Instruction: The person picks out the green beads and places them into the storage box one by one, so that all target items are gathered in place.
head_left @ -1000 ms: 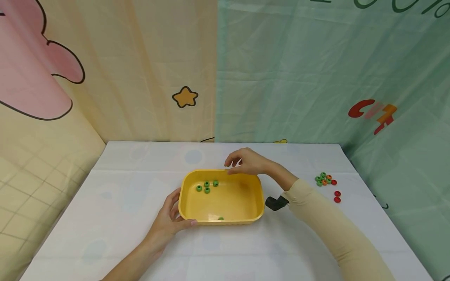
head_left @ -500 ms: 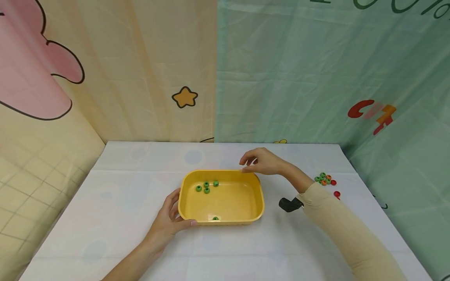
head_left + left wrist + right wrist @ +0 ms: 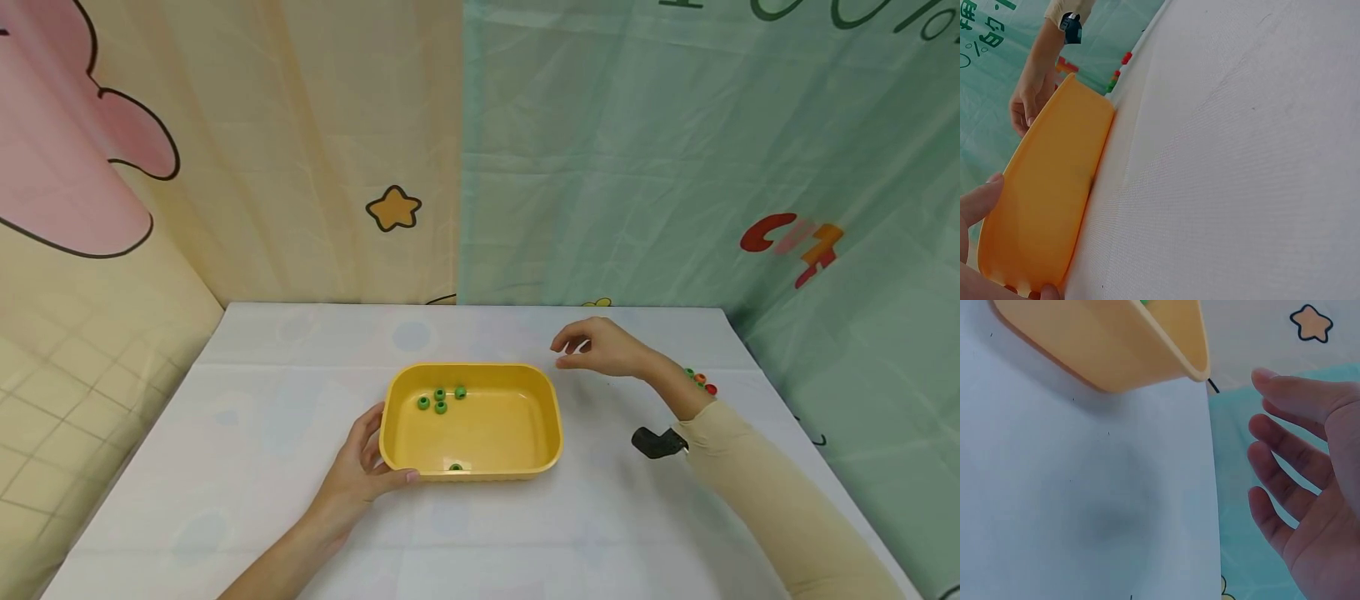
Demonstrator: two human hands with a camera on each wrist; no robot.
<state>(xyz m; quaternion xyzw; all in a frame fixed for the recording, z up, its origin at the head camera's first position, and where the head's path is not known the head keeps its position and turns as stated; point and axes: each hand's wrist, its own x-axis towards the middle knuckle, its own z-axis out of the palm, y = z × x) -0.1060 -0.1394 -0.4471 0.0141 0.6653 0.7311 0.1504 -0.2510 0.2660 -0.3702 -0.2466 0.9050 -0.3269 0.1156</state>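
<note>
My left hand (image 3: 352, 475) grips a yellow plastic basin (image 3: 510, 425) by its near left corner. In the left wrist view, its thumb lies on the rim of the basin (image 3: 1041, 194) and fingertips show under the far end. Inside are several small green beads (image 3: 440, 407), most grouped toward the left, with one green bead (image 3: 455, 467) partly hidden at the near wall. My right hand (image 3: 607, 348) hovers above the table, off the basin's far right corner. Its fingers are loosely bent with nothing between them, as the right wrist view of the hand (image 3: 1310, 462) shows.
Green, orange and red beads (image 3: 711, 389) lie on the right of the white-clothed table (image 3: 300, 367), partly behind the right forearm. A black wrist device (image 3: 658, 443) sticks out from the right sleeve. Printed curtains (image 3: 600, 167) stand behind the table.
My right hand has moved rightward from over the basin's far rim to beyond its right corner. The green bead by the near wall has rolled slightly left. My left hand stays put.
</note>
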